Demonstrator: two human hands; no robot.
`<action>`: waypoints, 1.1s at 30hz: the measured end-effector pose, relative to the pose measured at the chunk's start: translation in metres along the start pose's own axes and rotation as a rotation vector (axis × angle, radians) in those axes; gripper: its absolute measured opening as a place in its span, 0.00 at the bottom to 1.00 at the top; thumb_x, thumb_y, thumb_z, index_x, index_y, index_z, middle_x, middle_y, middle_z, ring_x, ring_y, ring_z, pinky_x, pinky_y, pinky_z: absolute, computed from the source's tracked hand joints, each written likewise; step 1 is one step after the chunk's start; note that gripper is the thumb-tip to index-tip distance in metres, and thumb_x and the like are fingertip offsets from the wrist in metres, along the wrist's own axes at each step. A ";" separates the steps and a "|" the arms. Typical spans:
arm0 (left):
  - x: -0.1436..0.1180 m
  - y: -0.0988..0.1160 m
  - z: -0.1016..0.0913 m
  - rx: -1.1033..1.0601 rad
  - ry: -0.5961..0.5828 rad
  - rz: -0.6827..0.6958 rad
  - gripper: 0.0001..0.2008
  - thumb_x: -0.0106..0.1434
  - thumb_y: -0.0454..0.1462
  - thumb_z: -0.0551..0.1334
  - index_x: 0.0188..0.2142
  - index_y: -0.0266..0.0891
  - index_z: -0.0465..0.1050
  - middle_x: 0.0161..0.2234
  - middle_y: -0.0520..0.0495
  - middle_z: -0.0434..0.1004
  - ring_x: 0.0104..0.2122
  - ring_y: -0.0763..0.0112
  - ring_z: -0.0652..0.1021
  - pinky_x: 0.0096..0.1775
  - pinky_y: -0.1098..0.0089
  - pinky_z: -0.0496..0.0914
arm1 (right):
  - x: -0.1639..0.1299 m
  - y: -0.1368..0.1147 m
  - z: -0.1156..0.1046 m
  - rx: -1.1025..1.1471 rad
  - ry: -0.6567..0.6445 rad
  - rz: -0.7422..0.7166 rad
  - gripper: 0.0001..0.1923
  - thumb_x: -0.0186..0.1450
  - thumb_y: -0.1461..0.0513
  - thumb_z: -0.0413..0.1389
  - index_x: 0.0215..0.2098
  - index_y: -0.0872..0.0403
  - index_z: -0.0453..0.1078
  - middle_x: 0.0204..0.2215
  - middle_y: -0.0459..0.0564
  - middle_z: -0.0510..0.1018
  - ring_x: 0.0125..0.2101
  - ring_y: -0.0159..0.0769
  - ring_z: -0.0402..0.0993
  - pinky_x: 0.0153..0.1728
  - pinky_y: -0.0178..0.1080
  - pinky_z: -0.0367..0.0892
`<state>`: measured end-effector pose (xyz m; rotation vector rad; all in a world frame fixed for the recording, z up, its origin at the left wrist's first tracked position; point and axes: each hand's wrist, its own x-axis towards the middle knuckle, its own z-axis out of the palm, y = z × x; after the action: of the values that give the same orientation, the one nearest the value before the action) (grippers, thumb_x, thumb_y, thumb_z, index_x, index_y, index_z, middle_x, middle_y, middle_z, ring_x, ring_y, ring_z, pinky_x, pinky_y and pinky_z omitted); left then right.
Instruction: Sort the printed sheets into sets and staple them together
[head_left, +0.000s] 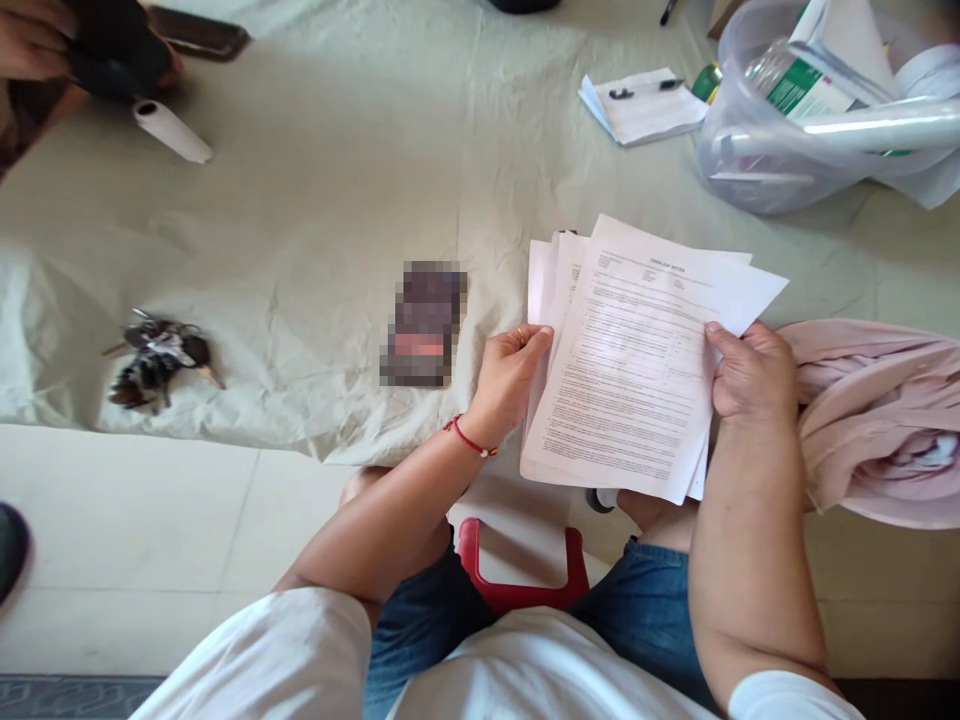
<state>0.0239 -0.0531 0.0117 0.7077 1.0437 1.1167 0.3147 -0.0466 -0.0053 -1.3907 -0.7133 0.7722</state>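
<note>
Both hands are closed on a sheaf of printed papers (pixel 637 360). The left hand (pixel 510 375) pinches its left edge, thumb on top, and the right hand (pixel 754 372) clamps its right edge, thumb across the top sheet. The papers are held above the person's lap, at the near edge of the cloth-covered surface (pixel 337 180). They look light, thin and floppy; the sheets are fanned unevenly and would likely slip apart, so a two-sided hold at the edges suits them. Just right of the papers lies a pink cloth (pixel 877 420); to their left, a blurred dark object (pixel 424 322), and farther left a bunch of keys (pixel 157 360). Beyond the papers sit a notepad with a pen (pixel 645 105) and a clear plastic tub (pixel 795 120).
</note>
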 end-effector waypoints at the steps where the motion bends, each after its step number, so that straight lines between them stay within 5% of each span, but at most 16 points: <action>1: 0.000 0.000 0.000 -0.001 0.004 0.000 0.14 0.69 0.46 0.74 0.31 0.42 0.81 0.31 0.49 0.81 0.35 0.68 0.80 0.43 0.66 0.75 | 0.001 0.001 0.000 -0.005 0.006 -0.002 0.14 0.52 0.57 0.76 0.37 0.45 0.84 0.39 0.44 0.92 0.41 0.45 0.89 0.56 0.54 0.85; 9: 0.004 -0.001 0.000 0.095 0.104 0.053 0.05 0.65 0.38 0.75 0.33 0.40 0.84 0.31 0.51 0.81 0.32 0.71 0.76 0.39 0.68 0.70 | -0.001 -0.001 0.001 -0.004 0.031 0.024 0.14 0.54 0.59 0.76 0.37 0.51 0.84 0.41 0.51 0.92 0.43 0.48 0.90 0.53 0.53 0.87; 14: 0.005 0.001 -0.001 0.135 0.181 0.071 0.11 0.63 0.37 0.77 0.29 0.41 0.78 0.27 0.54 0.73 0.28 0.73 0.69 0.34 0.68 0.65 | 0.000 0.001 -0.002 0.003 -0.026 0.046 0.16 0.53 0.55 0.80 0.37 0.45 0.83 0.41 0.50 0.92 0.46 0.53 0.91 0.56 0.60 0.87; 21: 0.006 0.000 -0.002 0.109 0.169 0.058 0.15 0.63 0.39 0.79 0.28 0.42 0.75 0.26 0.55 0.69 0.28 0.73 0.68 0.34 0.68 0.64 | 0.007 0.008 -0.010 -0.018 -0.031 0.047 0.19 0.51 0.54 0.81 0.37 0.43 0.83 0.40 0.48 0.92 0.46 0.56 0.91 0.56 0.65 0.87; 33: 0.006 0.000 -0.002 0.060 0.128 0.014 0.14 0.64 0.41 0.78 0.31 0.43 0.75 0.28 0.54 0.71 0.28 0.73 0.68 0.33 0.69 0.65 | -0.001 -0.004 -0.004 -0.113 0.071 -0.119 0.14 0.56 0.58 0.75 0.40 0.49 0.85 0.42 0.50 0.92 0.48 0.51 0.89 0.59 0.59 0.83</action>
<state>0.0226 -0.0477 0.0095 0.6990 1.1865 1.1588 0.3179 -0.0496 -0.0011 -1.4565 -0.7865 0.5936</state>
